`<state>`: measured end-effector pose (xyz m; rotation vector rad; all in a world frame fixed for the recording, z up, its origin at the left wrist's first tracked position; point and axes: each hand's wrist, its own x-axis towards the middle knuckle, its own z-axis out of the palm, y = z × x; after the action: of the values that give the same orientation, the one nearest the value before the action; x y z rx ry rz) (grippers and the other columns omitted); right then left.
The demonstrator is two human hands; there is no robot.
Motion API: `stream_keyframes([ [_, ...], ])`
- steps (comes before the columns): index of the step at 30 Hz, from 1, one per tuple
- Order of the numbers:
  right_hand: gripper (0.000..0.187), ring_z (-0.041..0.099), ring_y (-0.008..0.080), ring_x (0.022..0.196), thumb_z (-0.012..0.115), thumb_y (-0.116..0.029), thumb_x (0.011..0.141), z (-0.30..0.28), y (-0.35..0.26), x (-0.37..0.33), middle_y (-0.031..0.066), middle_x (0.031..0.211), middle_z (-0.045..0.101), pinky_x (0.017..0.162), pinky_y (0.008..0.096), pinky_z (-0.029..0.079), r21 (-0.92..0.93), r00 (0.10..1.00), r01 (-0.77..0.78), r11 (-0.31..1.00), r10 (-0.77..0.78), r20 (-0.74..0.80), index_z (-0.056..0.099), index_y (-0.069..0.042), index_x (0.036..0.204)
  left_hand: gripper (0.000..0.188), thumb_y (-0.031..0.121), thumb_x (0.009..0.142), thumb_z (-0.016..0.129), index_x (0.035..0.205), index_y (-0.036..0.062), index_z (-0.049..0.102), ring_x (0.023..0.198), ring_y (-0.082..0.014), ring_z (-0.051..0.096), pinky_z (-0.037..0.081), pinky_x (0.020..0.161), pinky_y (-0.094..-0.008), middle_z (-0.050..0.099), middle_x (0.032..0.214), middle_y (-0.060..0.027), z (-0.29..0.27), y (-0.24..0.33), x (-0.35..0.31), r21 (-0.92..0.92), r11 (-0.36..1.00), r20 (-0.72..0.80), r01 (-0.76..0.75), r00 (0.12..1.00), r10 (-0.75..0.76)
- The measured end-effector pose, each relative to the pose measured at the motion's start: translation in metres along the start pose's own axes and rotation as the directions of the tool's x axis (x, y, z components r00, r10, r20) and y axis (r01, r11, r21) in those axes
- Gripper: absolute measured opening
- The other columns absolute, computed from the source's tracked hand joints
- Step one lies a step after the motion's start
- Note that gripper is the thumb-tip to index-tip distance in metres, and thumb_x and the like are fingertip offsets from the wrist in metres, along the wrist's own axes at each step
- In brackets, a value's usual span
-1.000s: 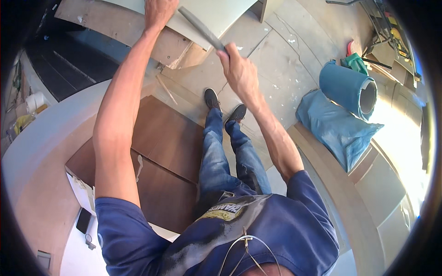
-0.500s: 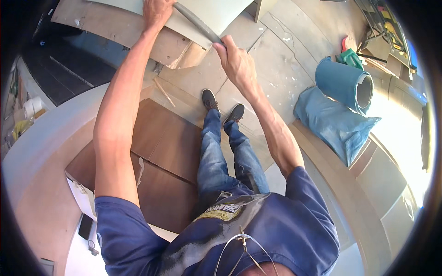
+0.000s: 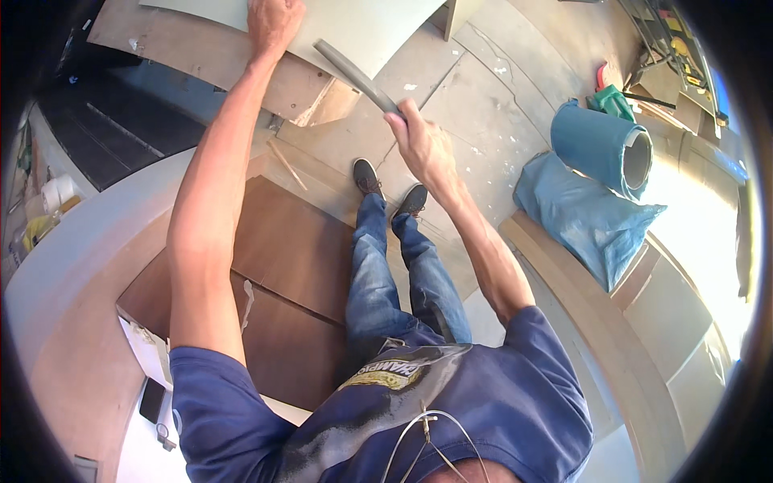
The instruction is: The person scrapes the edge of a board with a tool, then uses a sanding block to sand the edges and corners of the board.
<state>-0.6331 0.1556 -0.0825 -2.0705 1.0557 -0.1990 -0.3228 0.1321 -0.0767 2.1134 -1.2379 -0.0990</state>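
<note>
My right hand [image 3: 427, 149] is closed around one end of a long flat grey bar, which looks like a file [image 3: 354, 74]. Its free end points up and left, over the edge of a pale panel [image 3: 362, 28]. At the top edge of the view is my left hand [image 3: 276, 28], its fingers curled over the same panel and partly cut off. The bar's tip lies apart from my left hand. Below the pale panel shows a bare wooden board [image 3: 193, 60] with a rough block [image 3: 332, 101] at its corner.
Dark brown boards [image 3: 294, 241] lie left of my legs. At the right are a blue roll [image 3: 600, 145] and a blue bag [image 3: 584, 213]. A thin wooden stick [image 3: 287, 165] lies beyond the boards. A phone [image 3: 151, 400] rests on a white surface at lower left.
My right hand has drawn the file down and toward me, so its far end has come away from my left hand. My left hand stays nearly in place.
</note>
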Motion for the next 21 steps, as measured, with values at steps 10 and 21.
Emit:
stream_keyframes([
  [10, 0.031, 0.066, 0.0496, 0.073, 0.053, -0.039, 0.107, -0.010, 0.031, 0.014, 0.0242, 0.076, 0.068, 0.063, 0.0595, 0.049, 0.041, 0.988, 0.052, 0.998, -0.045, -0.149, 0.054, -0.008, 0.109, 0.036, 0.012, 0.106, 0.045, 0.138, 0.0004, 0.057, 0.147, -0.0331, 0.042, 0.027, 0.126, -0.0504, 0.053, 0.152, -0.0155, 0.001, 0.034, 0.003, 0.089, 0.995, 0.034, 0.039, 0.999, -0.042],
  [21, 0.032, 0.065, 0.0510, 0.078, 0.053, -0.039, 0.107, -0.034, 0.066, 0.052, 0.0254, 0.082, 0.069, 0.067, 0.0570, 0.051, 0.117, 0.981, 0.056, 0.992, -0.032, -0.193, 0.057, -0.007, 0.112, 0.043, 0.020, 0.104, 0.044, 0.143, 0.0141, 0.059, 0.148, -0.0321, 0.041, 0.025, 0.122, -0.0609, 0.053, 0.154, -0.0083, 0.024, -0.003, 0.016, 0.299, 0.927, -0.047, -0.228, 0.966, 0.253],
])
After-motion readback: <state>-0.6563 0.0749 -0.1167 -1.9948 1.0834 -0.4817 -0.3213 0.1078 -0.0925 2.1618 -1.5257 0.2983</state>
